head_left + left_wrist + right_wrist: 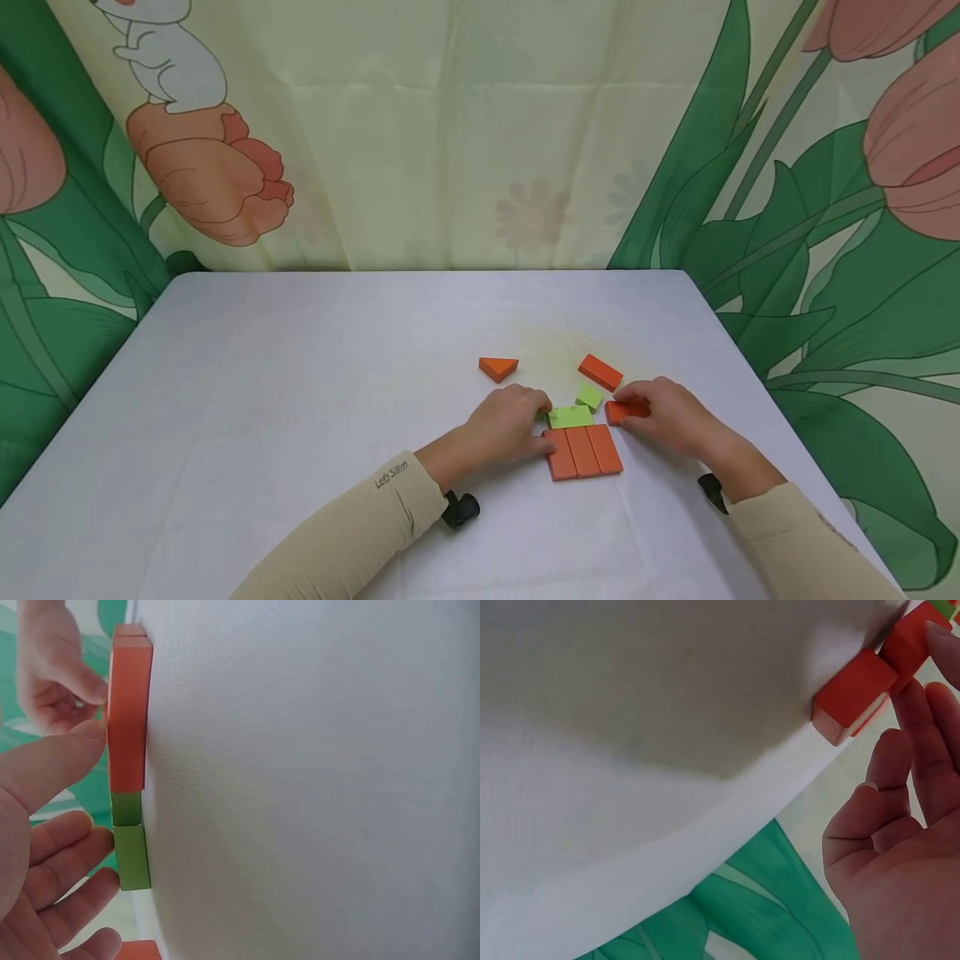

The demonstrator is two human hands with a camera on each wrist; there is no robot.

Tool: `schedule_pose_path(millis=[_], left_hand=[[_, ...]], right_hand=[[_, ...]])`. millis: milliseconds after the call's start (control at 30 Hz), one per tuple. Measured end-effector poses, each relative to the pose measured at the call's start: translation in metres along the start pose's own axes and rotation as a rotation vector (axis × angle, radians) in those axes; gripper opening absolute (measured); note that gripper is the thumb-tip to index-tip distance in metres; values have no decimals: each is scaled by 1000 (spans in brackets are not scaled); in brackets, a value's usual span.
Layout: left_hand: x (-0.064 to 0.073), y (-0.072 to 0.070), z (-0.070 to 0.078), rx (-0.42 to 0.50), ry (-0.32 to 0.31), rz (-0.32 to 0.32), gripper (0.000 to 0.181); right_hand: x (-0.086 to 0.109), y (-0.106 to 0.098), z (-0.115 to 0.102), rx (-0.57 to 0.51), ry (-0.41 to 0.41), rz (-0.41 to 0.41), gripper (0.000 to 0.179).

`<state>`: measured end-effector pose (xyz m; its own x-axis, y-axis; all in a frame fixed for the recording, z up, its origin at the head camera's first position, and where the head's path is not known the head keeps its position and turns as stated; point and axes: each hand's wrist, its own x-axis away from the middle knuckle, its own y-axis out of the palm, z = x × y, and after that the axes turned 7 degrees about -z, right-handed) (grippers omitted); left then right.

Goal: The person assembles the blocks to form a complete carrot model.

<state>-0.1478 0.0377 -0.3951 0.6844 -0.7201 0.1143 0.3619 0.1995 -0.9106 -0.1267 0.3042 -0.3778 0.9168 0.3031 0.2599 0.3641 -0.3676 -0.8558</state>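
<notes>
Orange blocks [582, 452] lie side by side on the white table, forming a flat slab. Against the slab's far edge sits a light green block [572, 417]. My left hand [506, 425] is at the left of this group. Its fingertips touch a green block [133, 857] at the end, while the thumb rests against the nearest orange block [129, 720]. My right hand [671, 418] pinches a red-orange block [622, 412] between thumb and fingers, just right of the green pieces. A small green block [589, 397] sits turned at an angle behind the group.
Farther back lie an orange triangular block [498, 368] and a red-orange oblong block [600, 372], the latter close beyond my right fingertips. The white table [300, 400] ends at a hanging cloth [420, 167] printed with flowers and a rabbit.
</notes>
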Motion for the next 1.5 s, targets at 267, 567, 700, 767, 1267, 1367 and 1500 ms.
schedule_pose_path(millis=[267, 567, 700, 767, 1267, 1367, 1500], left_hand=[[1, -1, -1, 1, -1, 0, 45], [0, -2, 0, 5, -5, 1, 44], [-1, -2, -1, -1, -8, -4, 43], [-1, -3, -1, -2, -12, -9, 43], [-1, -3, -1, 11, -16, -9, 43], [-1, -4, -1, 9, -9, -8, 43], [-2, -4, -1, -2, -5, -4, 44]], right_hand=[[16, -4, -13, -33, 22, -15, 32], [38, 6, -39, -19, -12, -60, 32], [45, 14, -48, -5, -65, -83, 30], [47, 18, -51, 4, -117, -89, 28], [50, 36, -57, 39, -244, -77, 26], [49, 37, -58, 50, -226, -77, 27], [49, 39, -59, 60, -206, -71, 28]])
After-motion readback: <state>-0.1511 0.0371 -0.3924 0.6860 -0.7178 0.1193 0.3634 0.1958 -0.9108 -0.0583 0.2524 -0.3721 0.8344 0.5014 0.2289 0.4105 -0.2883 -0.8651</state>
